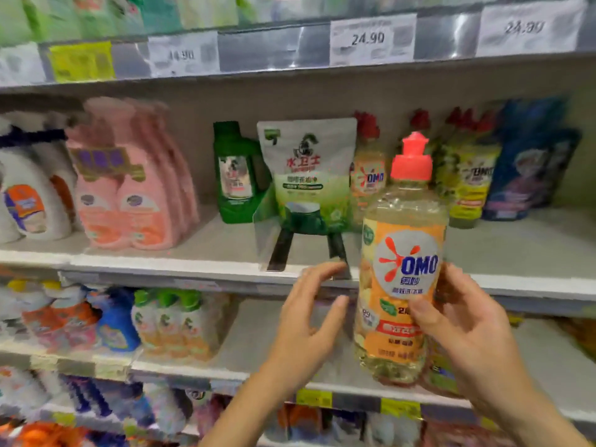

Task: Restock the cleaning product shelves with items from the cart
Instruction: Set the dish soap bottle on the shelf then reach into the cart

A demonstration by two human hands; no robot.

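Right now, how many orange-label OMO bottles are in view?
2. One orange OMO bottle is gripped by the right hand; a second OMO bottle stands on the middle shelf, right of the green pouch. More may be hidden behind.

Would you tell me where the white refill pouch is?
Head view, centre: the pouch stands on the middle shelf, green jug to its left, shelved OMO bottle to its right.

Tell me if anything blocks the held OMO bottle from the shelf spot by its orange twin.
Nothing visible. The held OMO bottle, gripped by the right hand, faces bare shelf near the shelved orange bottle. The green-white pouch stands left of that lane, and the open left hand hovers left of the bottle.
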